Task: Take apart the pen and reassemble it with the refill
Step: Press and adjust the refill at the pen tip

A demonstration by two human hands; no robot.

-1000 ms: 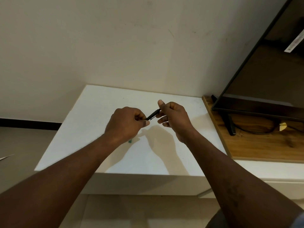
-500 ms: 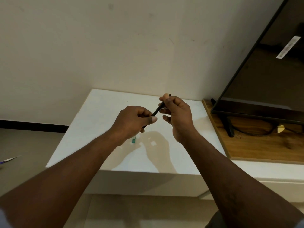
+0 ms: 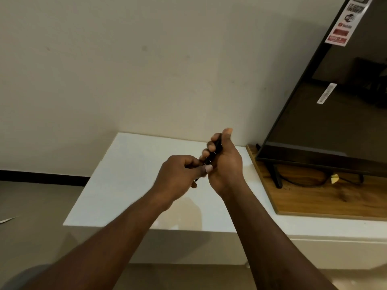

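Head view, one item under handling: black pen [image 3: 213,154], slim, held in the air above the white bench [image 3: 129,185], tilted with its upper end up and to the right. Right hand [image 3: 227,164]: fingers curled round the pen's upper barrel, thumb raised straight above it. Left hand [image 3: 178,176]: thumb and curled fingers pinched the pen's lower part, with a short dark end showing just below the thumb. Both hands were touching at the pen; whether the pen was whole or partly separated could not be told. Bench: set against a pale wall [image 3: 146,70], with the hands' shadow on its top. Wooden board [image 3: 324,201]: lay just beside the bench on the right. Television [image 3: 335,126]: dark screen, stood on the board on a black leg [image 3: 276,176], with a barcode sticker [image 3: 326,93] on the glass and logo stickers [image 3: 347,19] at its upper corner. Black cable [image 3: 303,183] and small yellow tag [image 3: 334,178]: lay on the board under the television.
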